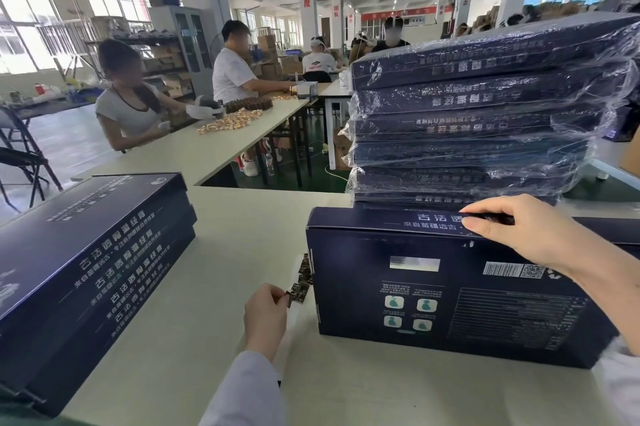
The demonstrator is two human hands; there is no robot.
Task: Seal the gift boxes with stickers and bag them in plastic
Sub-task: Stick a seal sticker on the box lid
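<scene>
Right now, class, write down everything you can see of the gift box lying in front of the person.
The gift box is a flat, dark navy carton, seemingly cardboard, lying unbagged on the pale table, back face up: barcode, QR code, four teal icons, fine print. White Chinese lettering runs along its far side, whose edge the right hand pinches. A stack of bagged boxes stands right behind it; a sticker strip, held by the left hand, lies at its left edge.
</scene>
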